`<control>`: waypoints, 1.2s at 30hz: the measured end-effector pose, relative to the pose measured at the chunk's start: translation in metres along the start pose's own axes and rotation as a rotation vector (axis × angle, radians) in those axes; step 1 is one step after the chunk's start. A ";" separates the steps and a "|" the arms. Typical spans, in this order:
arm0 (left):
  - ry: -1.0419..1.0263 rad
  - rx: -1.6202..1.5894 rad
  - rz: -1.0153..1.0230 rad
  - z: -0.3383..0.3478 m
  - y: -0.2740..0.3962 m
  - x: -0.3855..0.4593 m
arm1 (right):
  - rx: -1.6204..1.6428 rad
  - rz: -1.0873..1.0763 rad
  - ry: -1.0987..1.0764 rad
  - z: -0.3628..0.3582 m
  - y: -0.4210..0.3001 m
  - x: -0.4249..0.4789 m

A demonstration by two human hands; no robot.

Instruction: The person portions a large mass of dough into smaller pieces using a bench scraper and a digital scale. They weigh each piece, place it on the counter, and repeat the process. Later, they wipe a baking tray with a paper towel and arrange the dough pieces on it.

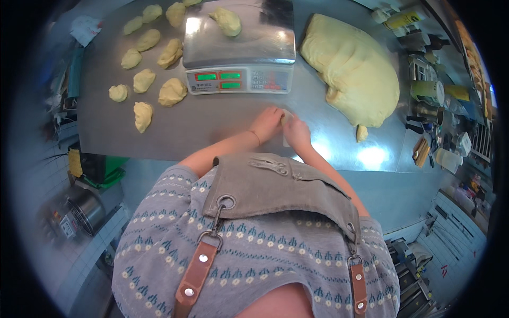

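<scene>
My left hand (273, 119) and my right hand (298, 130) meet just in front of the scale. Between them is a small pale flat piece (286, 116), perhaps a dough scraper; the fingers of both hands grip it and partly cover it. Ahead stands a digital scale (238, 53) with lit green displays, and a lump of dough (226, 22) lies on its steel plate. To the right spreads a large mass of yellow dough (352, 71), with a small dough scrap (362, 133) at its near end. Several dough portions, including a near one (143, 117), lie left of the scale.
The steel worktable (206, 119) ends close to my apron (274, 187). Along its right side stand jars, a yellow-labelled container (405, 19), a wooden-looking block (420, 152) and a clear plastic jug (448, 159). A green-rimmed bin (109, 175) sits below the left edge.
</scene>
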State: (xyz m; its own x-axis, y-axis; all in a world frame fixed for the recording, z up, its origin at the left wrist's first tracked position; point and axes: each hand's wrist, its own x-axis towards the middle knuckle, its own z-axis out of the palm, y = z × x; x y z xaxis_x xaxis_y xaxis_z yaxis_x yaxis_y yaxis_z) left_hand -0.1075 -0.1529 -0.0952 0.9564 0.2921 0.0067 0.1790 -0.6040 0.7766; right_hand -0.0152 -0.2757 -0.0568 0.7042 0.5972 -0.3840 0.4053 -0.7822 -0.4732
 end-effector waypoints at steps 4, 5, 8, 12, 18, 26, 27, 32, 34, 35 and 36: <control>-0.010 -0.053 -0.083 -0.012 -0.013 0.005 | 0.355 -0.135 -0.029 -0.002 0.002 0.023; 0.027 -0.124 -0.110 -0.023 -0.013 0.007 | 0.628 -0.018 -0.062 0.000 0.006 0.022; 0.239 -0.252 -0.151 -0.107 0.021 0.047 | 0.948 0.174 -0.015 -0.042 0.001 0.002; 0.718 -0.043 -0.044 -0.218 0.007 0.116 | 0.925 0.195 0.112 -0.057 0.042 -0.014; 0.769 0.465 0.004 -0.249 -0.033 0.126 | 0.738 0.144 0.168 -0.051 0.068 -0.022; 1.000 -0.716 -0.384 -0.285 -0.072 0.004 | 0.537 0.386 0.204 -0.018 0.126 -0.041; 1.015 -0.712 -0.413 -0.286 -0.072 -0.007 | 0.684 0.423 0.222 -0.018 0.127 -0.041; 1.038 -0.711 -0.492 -0.285 -0.076 -0.040 | 0.668 0.401 0.219 -0.015 0.130 -0.039; 1.031 -0.725 -0.479 -0.285 -0.074 -0.036 | 0.639 0.413 0.205 -0.021 0.123 -0.041; 1.023 -0.734 -0.456 -0.283 -0.074 -0.029 | 0.641 0.412 0.195 -0.022 0.123 -0.040; 1.013 -0.745 -0.435 -0.281 -0.073 -0.022 | 0.642 0.412 0.185 -0.023 0.123 -0.039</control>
State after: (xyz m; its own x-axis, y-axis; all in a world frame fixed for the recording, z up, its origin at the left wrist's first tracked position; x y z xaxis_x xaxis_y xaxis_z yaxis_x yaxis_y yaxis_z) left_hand -0.2063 0.0928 0.0251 0.2023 0.9722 -0.1176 -0.0544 0.1310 0.9899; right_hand 0.0207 -0.3991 -0.0820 0.8329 0.1976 -0.5169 -0.2865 -0.6452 -0.7083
